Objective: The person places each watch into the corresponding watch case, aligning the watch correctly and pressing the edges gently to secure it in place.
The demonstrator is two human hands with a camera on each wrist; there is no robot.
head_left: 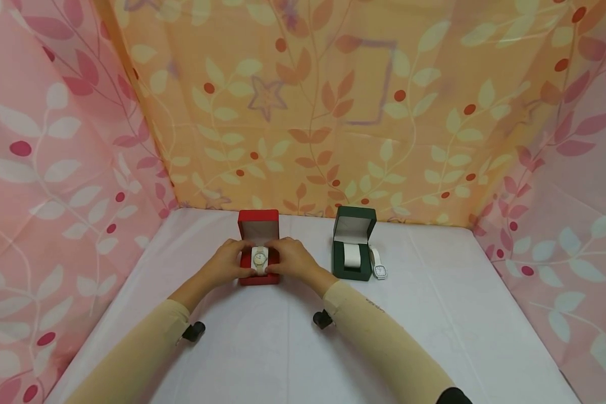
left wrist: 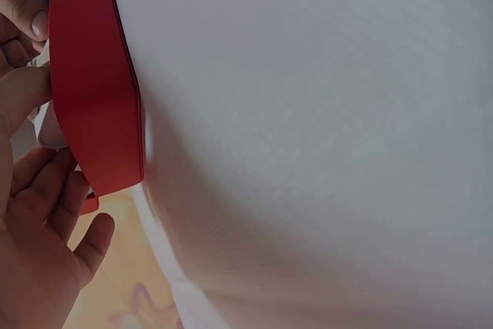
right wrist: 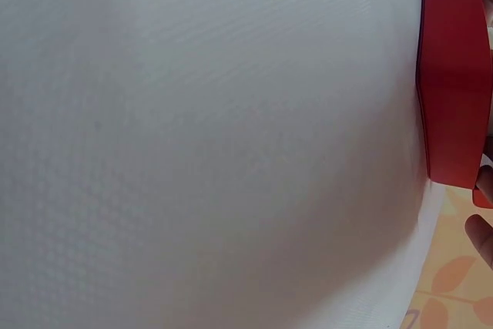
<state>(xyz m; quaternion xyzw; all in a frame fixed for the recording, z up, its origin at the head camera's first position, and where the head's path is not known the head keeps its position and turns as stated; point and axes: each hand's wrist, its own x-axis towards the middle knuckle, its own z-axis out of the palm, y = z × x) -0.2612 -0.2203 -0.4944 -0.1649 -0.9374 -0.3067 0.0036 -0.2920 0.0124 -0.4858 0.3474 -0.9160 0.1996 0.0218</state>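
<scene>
In the head view an open red watch box (head_left: 258, 281) stands on the table with its lid raised at the back. Inside it sits a light-strapped wristwatch (head_left: 260, 258) on a white cushion, its round dial facing up. My left hand (head_left: 224, 262) holds the watch and cushion from the left, thumb near the lower edge and fingers near the upper. From the right, my right hand (head_left: 295, 259) holds them likewise. The left wrist view shows the red box's side (left wrist: 96, 82) with fingers reaching over its rim. Only some right fingertips show in the right wrist view.
To the right stands an open dark green watch box (head_left: 338, 264) holding a white cushion (head_left: 352, 256). A second wristwatch (head_left: 380, 271) with a white strap leans against its right side. White cloth (head_left: 262, 348) covers the table, and patterned curtains (head_left: 303, 112) enclose the back and sides.
</scene>
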